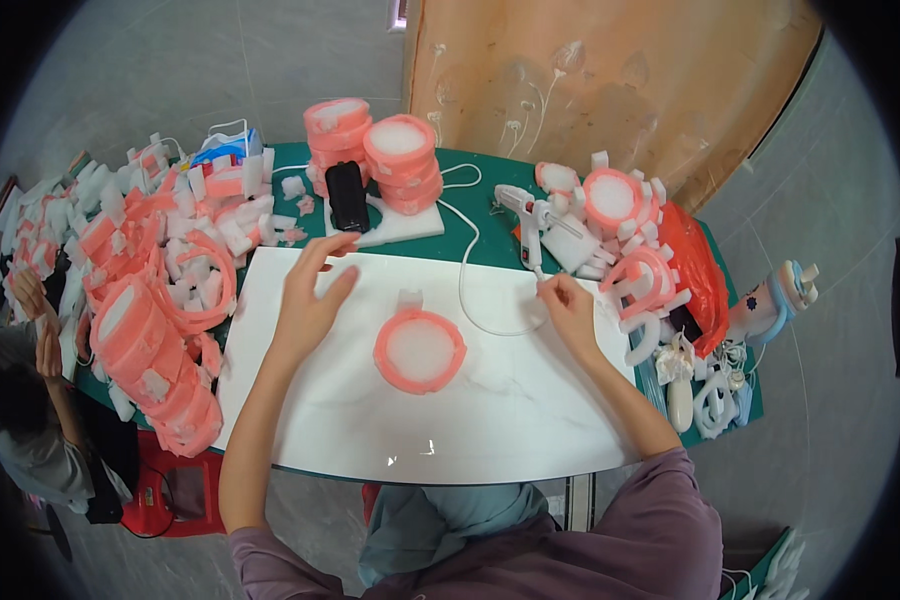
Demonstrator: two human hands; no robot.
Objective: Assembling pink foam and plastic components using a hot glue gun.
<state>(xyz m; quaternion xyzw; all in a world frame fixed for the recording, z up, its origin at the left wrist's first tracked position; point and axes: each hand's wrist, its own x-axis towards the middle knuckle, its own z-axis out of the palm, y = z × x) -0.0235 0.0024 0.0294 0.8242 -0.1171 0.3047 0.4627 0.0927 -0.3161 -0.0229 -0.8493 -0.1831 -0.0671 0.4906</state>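
In front of me on the white marbled board [350, 430] lies a round white foam disc [419, 352] ringed by a pink foam band, with a small white foam block [410, 298] at its far edge. Left of it, my left hand [315, 295] hovers, thumb and fingers apart, with nothing in it. My right hand [568, 302] is closed in a pinch on the white cord [485, 322], close under the handle of a white glue gun [523, 220]. The gun rests beyond the board, its nozzle away from me; my fingers partly hide the cord.
Pink-banded foam discs stand stacked [400, 165] at the back, beside a black phone-like object [347, 197]. Foam pieces [210, 220] heap at left, near a leaning stack [150, 360]. More pieces and a red plastic bag [695, 270] lie right. Another person's hands [38, 310] show far left.
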